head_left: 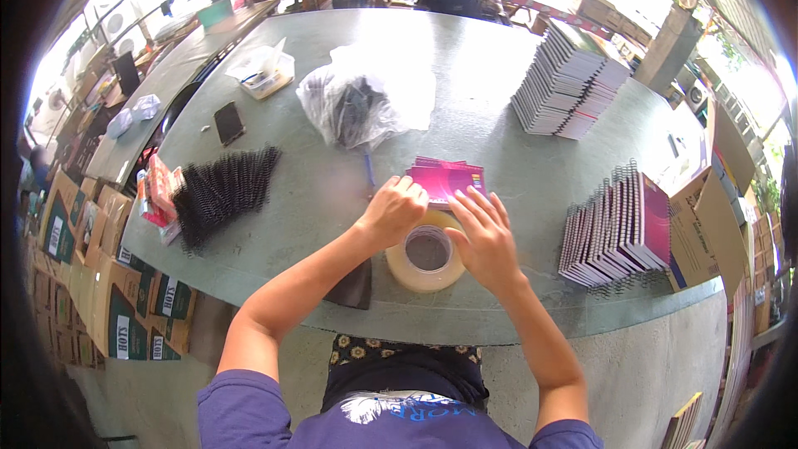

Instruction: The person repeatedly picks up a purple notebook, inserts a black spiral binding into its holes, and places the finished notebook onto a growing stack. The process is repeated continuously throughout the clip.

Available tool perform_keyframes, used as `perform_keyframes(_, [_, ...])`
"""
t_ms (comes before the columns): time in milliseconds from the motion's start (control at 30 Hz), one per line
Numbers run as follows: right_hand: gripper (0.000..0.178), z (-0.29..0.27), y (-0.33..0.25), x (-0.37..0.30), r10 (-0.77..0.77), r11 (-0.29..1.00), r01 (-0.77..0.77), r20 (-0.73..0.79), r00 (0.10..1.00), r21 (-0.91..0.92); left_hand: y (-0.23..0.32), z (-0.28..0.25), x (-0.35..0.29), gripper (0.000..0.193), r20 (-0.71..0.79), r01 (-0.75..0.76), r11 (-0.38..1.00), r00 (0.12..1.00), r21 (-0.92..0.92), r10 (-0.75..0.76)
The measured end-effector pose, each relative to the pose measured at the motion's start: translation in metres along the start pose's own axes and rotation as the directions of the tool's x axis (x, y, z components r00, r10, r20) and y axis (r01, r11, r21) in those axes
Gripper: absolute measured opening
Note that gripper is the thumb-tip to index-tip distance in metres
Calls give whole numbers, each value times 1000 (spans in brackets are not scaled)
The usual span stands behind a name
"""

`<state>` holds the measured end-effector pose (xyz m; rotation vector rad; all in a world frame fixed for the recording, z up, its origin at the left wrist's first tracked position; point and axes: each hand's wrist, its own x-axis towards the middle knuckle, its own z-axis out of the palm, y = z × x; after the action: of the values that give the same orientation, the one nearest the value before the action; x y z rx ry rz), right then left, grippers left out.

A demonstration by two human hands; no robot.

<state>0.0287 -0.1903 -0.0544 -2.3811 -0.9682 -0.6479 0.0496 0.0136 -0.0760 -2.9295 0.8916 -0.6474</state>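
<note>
Pink-purple cards or thin booklets (447,180) lie slightly fanned on the table in front of me. At their left edge my left hand (394,211) is closed, fingertips curled in; what they pinch, if anything, is hidden. My right hand (486,237) lies over their lower right corner with its fingers stretched out and apart. Between my wrists and nearer to me is a wide roll of clear tape (401,273), lying flat. A blue pen (369,168) rests beyond my left hand. Under my left forearm a dark flat piece (349,287) shows in part.
Black spiral coils (224,193) lie at left, near a dark rectangle (229,123). Farther back are a plastic tub (264,76) and a clear plastic bag (347,101). Spiral notebooks stand in a row (615,229) and a tall stack (569,81) at right, beside a cardboard box (706,229).
</note>
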Motion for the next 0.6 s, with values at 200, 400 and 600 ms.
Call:
perform_keyframes(200, [28, 75, 33, 37, 34, 996, -26, 84, 996, -88, -19, 12, 0, 11, -119, -14, 996, 993, -92, 3])
perform_keyframes(400, [17, 58, 46, 56, 38, 997, -55, 280, 959, 53, -36, 18, 9, 12, -64, 90, 917, 990, -387, -124])
perform_keyframes(600, [13, 48, 49, 72, 7, 997, -35, 372, 928, 70, -44, 15, 15, 10, 13, 116, 866, 992, -486, -126])
